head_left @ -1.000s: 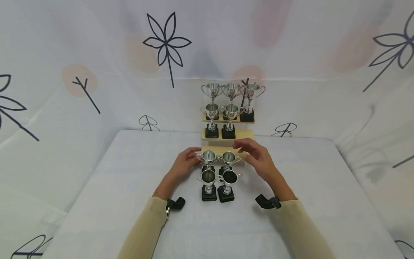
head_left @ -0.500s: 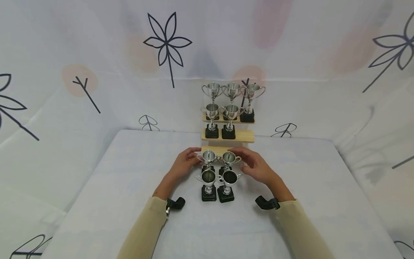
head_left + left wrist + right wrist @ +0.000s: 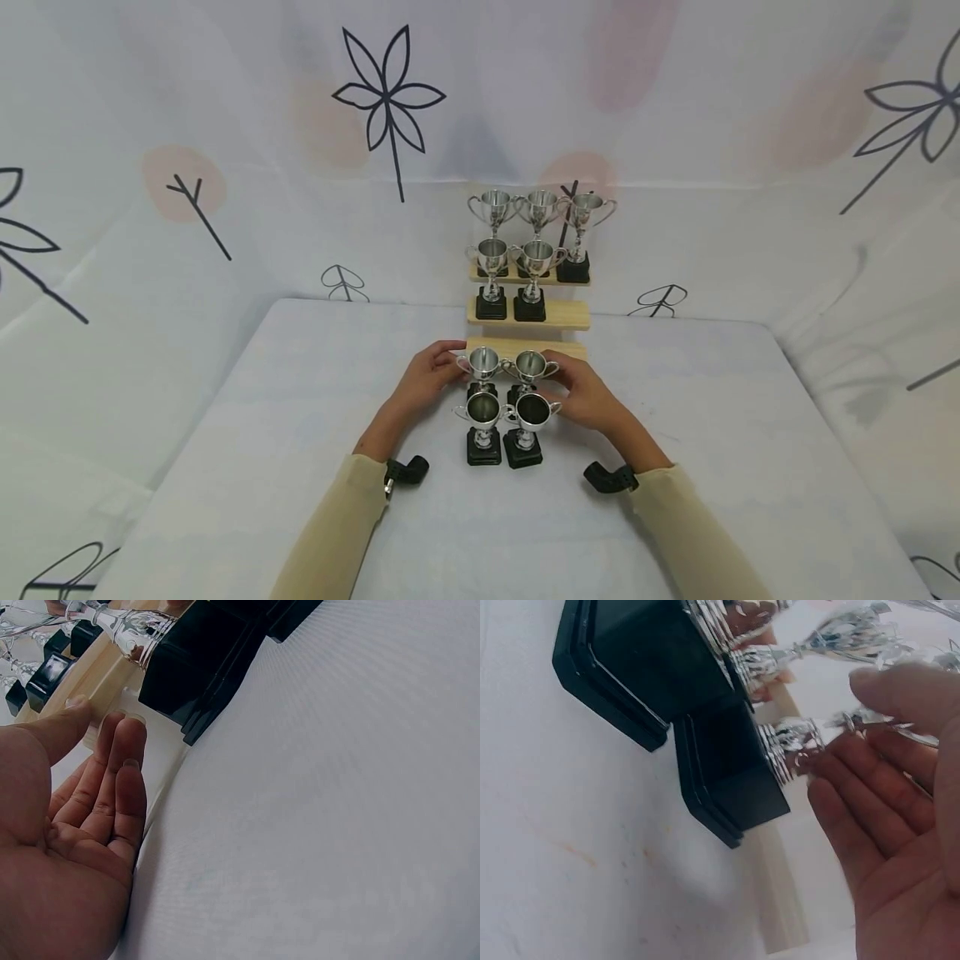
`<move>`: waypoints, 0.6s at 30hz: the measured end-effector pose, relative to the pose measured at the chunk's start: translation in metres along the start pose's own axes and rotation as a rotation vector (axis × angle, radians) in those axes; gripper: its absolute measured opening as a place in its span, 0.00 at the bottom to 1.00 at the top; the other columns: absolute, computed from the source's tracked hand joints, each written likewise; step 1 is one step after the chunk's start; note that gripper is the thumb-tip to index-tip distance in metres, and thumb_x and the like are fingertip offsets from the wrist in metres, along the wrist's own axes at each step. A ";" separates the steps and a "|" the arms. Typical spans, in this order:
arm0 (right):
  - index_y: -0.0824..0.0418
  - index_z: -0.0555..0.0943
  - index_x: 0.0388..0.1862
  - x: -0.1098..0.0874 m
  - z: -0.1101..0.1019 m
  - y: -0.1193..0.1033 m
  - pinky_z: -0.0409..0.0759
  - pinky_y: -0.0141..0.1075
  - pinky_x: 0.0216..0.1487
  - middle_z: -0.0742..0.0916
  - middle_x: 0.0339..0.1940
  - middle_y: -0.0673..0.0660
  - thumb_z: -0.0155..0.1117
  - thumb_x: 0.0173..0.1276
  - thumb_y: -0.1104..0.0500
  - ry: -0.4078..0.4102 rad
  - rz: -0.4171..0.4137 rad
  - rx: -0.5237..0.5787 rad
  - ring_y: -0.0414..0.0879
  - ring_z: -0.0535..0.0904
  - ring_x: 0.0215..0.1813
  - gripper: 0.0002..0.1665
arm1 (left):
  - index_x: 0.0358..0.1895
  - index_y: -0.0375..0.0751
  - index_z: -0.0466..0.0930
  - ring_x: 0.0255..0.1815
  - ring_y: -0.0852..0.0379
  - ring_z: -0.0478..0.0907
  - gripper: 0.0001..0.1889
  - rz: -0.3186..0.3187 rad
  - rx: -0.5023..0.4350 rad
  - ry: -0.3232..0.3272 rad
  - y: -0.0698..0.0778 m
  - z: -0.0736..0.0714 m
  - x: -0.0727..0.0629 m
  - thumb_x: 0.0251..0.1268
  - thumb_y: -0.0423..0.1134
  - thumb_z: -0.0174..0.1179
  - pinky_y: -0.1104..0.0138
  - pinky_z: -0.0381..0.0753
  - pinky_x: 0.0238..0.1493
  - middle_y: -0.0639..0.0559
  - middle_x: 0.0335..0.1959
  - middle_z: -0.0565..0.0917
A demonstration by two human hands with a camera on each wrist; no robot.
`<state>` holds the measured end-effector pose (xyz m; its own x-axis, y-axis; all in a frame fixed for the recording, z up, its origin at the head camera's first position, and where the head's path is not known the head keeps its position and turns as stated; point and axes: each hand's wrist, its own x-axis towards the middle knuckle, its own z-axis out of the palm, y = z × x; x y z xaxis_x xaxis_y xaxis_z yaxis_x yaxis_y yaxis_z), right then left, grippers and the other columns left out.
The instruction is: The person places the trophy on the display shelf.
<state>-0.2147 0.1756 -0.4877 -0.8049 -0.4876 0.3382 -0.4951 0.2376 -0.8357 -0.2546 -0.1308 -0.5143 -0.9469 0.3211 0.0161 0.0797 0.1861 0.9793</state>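
Several small silver trophy cups on black bases stand in front of and on a stepped wooden stand. My left hand [image 3: 427, 379] is at the left end of the lowest wooden step [image 3: 562, 346], its thumb and fingers pinching the edge in the left wrist view. My right hand [image 3: 585, 396] reaches round the right side of the rear right trophy [image 3: 530, 367]. In the right wrist view its fingers [image 3: 877, 799] lie behind that trophy's stem, the thumb apart in front. Beside it is the rear left trophy [image 3: 483, 363]. Nearer stand the front left trophy [image 3: 483, 446] and front right trophy [image 3: 523, 448].
Two trophies stand on the middle step [image 3: 566, 314], with bare wood to their right. On the top step [image 3: 547, 281] are three more, including a right-hand trophy [image 3: 577, 242]. A white cloth [image 3: 300, 417] covers the table, and a patterned backdrop [image 3: 262, 167] hangs behind.
My right hand has moved left and down from above the lowest step to the rear right trophy, uncovering the step's right end. The left hand stays in place. No trophy has visibly moved.
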 end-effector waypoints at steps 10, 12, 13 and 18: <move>0.60 0.85 0.56 0.003 0.009 -0.008 0.83 0.45 0.61 0.90 0.51 0.53 0.77 0.66 0.68 0.071 0.053 -0.068 0.43 0.85 0.55 0.20 | 0.72 0.35 0.73 0.43 0.53 0.88 0.24 0.021 -0.015 -0.001 -0.001 -0.001 0.001 0.78 0.36 0.64 0.64 0.84 0.52 0.44 0.42 0.89; 0.59 0.85 0.55 0.003 0.010 -0.010 0.83 0.44 0.61 0.90 0.51 0.52 0.77 0.66 0.68 0.077 0.079 -0.085 0.44 0.86 0.55 0.20 | 0.72 0.35 0.73 0.43 0.55 0.88 0.24 0.013 -0.009 0.003 -0.001 -0.001 0.001 0.78 0.36 0.64 0.65 0.83 0.51 0.45 0.42 0.89; 0.58 0.85 0.56 0.003 0.011 -0.011 0.83 0.45 0.61 0.90 0.51 0.52 0.78 0.66 0.68 0.079 0.089 -0.093 0.44 0.86 0.55 0.20 | 0.72 0.36 0.74 0.43 0.55 0.88 0.24 0.009 -0.004 0.004 -0.001 0.000 0.001 0.78 0.36 0.64 0.65 0.83 0.51 0.46 0.42 0.89; 0.59 0.86 0.55 0.002 0.010 -0.012 0.84 0.48 0.60 0.91 0.51 0.52 0.78 0.66 0.66 0.082 0.099 -0.114 0.47 0.87 0.55 0.20 | 0.72 0.36 0.74 0.42 0.57 0.88 0.24 0.005 -0.001 0.011 0.000 0.000 0.000 0.78 0.35 0.63 0.66 0.82 0.51 0.46 0.42 0.89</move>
<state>-0.2070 0.1631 -0.4818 -0.8734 -0.3882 0.2942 -0.4418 0.3771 -0.8140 -0.2540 -0.1306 -0.5144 -0.9498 0.3120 0.0231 0.0843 0.1839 0.9793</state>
